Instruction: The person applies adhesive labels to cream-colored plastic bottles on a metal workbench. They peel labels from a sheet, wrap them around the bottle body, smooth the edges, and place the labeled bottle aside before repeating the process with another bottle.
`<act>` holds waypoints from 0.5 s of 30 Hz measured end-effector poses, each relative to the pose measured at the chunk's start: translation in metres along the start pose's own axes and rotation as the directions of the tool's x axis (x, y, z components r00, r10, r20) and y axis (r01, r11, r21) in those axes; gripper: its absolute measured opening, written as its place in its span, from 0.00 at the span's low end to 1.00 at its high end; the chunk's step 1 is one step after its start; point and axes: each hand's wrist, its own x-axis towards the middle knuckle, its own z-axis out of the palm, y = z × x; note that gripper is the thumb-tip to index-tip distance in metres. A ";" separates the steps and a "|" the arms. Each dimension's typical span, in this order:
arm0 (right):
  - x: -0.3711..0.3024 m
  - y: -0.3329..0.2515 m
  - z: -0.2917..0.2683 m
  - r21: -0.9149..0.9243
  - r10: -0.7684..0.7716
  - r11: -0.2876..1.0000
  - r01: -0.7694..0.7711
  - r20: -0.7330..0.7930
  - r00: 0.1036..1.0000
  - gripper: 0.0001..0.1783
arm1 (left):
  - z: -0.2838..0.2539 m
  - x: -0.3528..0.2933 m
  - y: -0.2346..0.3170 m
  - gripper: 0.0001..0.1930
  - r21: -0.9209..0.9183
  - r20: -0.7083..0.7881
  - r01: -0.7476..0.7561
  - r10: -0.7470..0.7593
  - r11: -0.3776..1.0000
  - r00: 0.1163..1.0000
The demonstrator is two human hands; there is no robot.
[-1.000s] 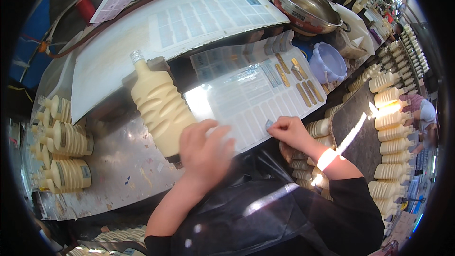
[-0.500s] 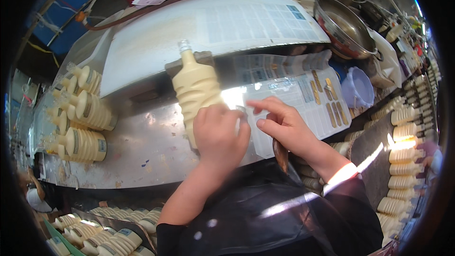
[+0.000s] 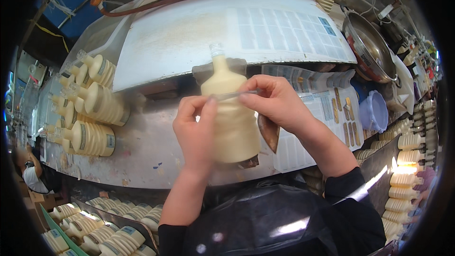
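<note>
A cream bottle (image 3: 234,137) with a clear neck lies in front of me, its neck pointing away and its shoulder by a brownish rest (image 3: 201,72). Across its upper body runs a thin greyish strip (image 3: 231,95), seen nearly edge-on, probably a label. My left hand (image 3: 196,125) pinches one end between thumb and finger. The other end is pinched by my right hand (image 3: 277,102). A brown pointed tool (image 3: 268,133) sticks out below my right palm, apparently tucked in its curled fingers. Whether the strip touches the bottle I cannot tell.
Several cream bottles (image 3: 97,102) are grouped on the left of the metal table (image 3: 142,161). Right of my hands lies a label sheet (image 3: 295,149) with gold strips (image 3: 350,132). Beyond it are a lilac bucket (image 3: 374,111) and a metal pan (image 3: 372,42). More bottles (image 3: 123,244) fill crates below.
Both hands have moved up over the bottle, and the strip is now stretched between them. My view has shifted, so the table and bottle sit further right in it.
</note>
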 end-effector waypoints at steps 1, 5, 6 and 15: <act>0.006 0.001 0.002 -0.126 -0.069 0.990 0.064 -0.031 0.997 0.06 | -0.002 0.005 -0.004 0.06 -0.028 -0.006 0.033 -0.034 0.999 0.999; 0.014 0.018 0.012 -0.598 -0.540 0.718 0.357 -0.155 0.827 0.09 | -0.005 0.020 -0.020 0.03 0.006 -0.012 0.055 -0.055 0.998 0.998; 0.014 0.020 0.014 -0.586 -0.544 0.726 0.360 -0.168 0.822 0.13 | -0.003 0.021 -0.018 0.06 -0.002 -0.022 0.102 -0.102 0.995 0.995; 0.018 0.012 0.006 0.418 0.113 0.908 -0.045 -0.140 0.984 0.23 | -0.007 0.026 -0.027 0.06 0.042 0.011 0.076 -0.076 0.996 0.997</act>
